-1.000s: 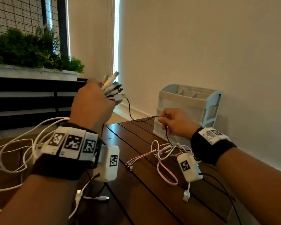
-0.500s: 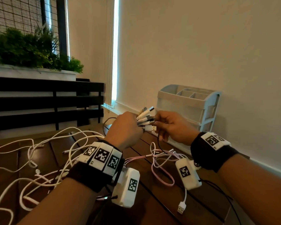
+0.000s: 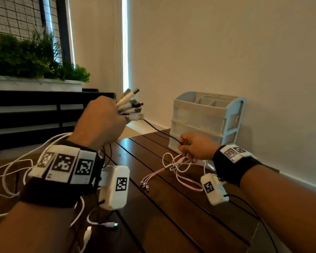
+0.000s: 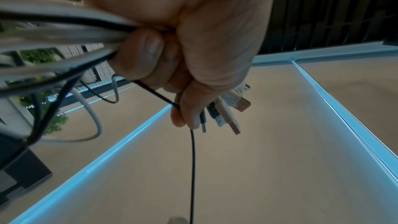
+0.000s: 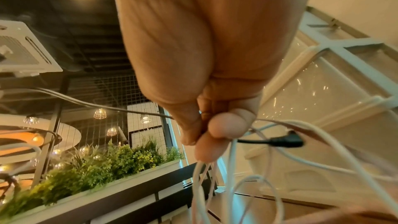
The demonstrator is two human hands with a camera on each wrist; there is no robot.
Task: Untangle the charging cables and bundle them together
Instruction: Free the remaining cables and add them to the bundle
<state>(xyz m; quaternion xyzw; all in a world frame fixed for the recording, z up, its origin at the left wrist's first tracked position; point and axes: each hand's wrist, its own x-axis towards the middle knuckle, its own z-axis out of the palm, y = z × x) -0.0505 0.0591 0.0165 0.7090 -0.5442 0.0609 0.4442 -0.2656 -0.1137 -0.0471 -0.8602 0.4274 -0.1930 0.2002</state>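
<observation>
My left hand (image 3: 102,121) is raised in a fist around a bunch of white and black cables, their USB plugs (image 3: 130,105) fanning out above the knuckles; the left wrist view shows the same plugs (image 4: 228,108) past the curled fingers (image 4: 148,48). A thin black cable (image 3: 161,131) runs taut from that bunch down to my right hand (image 3: 193,148), which pinches it low over the table (image 3: 171,207) together with white and pink cable loops (image 3: 177,165). In the right wrist view the black plug (image 5: 284,141) sticks out past the pinching fingertips (image 5: 224,127).
A pale plastic drawer organizer (image 3: 206,121) stands against the wall just behind my right hand. White cable loops (image 3: 13,170) trail off the table's left side, and loose plugs (image 3: 109,224) lie near the front. A planter with greenery (image 3: 35,61) is at the back left.
My hands were together at the plugs half a second ago. Now the left has lifted up and left with the bunch, and the right has dropped toward the table, sliding along the black cable.
</observation>
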